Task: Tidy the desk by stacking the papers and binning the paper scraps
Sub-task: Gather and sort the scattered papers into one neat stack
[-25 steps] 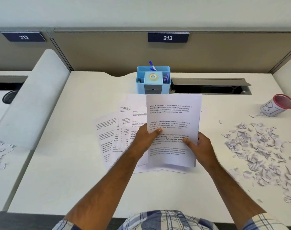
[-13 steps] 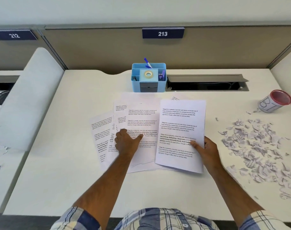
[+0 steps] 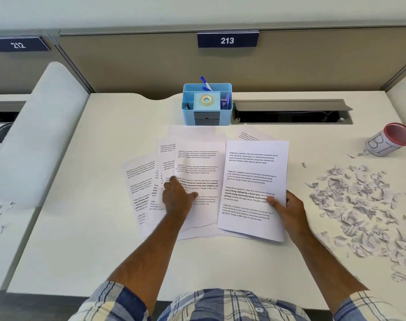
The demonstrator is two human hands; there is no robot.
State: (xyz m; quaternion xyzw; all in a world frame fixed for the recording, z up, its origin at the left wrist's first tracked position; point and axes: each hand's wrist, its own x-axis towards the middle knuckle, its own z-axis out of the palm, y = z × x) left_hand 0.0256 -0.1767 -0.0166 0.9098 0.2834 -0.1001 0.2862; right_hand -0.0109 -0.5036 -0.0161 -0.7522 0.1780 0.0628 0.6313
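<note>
The right hand [image 3: 287,210] has carried its sheet [image 3: 255,188] off to the right since a sec ago, when both hands held it upright over the fan; now it lies nearly flat at the right edge of the spread, thumb pinching it on top, other fingers prob. under the edge, though that's hidden. The left hand [image 3: 177,196] has let go & come down onto the fanned papers [image 3: 197,167], fingers bent & pressing the top page w/ thumb out to the right; can't tell if it's already got hold of an edge. So the stacking looks just begun: one sheet set apart as a base, the rest still splayed mid-table, next page about to be picked. Papers are thin white printed sheets, flat, slippery on each other, overlapping at angles. The paper scraps [image 3: 357,205] sit untouched, a loose heap of small torn curly bits at the right of the table [image 3: 81,251], well apart from the sheets. The cup [image 3: 392,140] w/ red rim, lying tilted at far right, is likely the bin. A blue plastic organiser [image 3: 207,117] stands behind the papers.
</note>
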